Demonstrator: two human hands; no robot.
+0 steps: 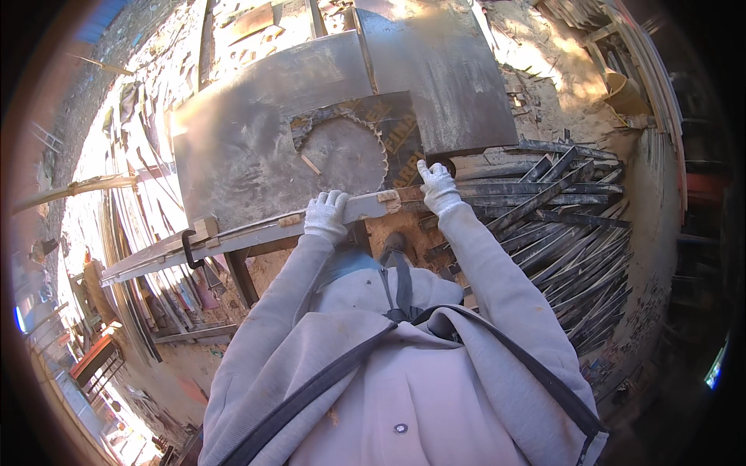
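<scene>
Both of my hands wear whitish work gloves. My left hand [327, 216] is closed over a long grey beam [256, 234] at the front edge of a dark worktable [233, 147]. Beyond it, a round saw blade [346, 151] with a toothed rim lies flat in the tabletop, and a small wood stick [311, 165] rests on it. Past the beam's right end, my right hand [440, 187] is closed at the table's front edge, one finger pointing up. What its curled fingers hold, if anything, is hidden. A dark C-shaped clamp [189, 250] grips the beam at left.
Dark wood strips [567, 248] lie in a heap right of the table. Pale offcuts [140, 147] litter the ground on the left. A dark printed board [400, 128] borders the blade's right side. My shoe [395, 242] shows below the beam.
</scene>
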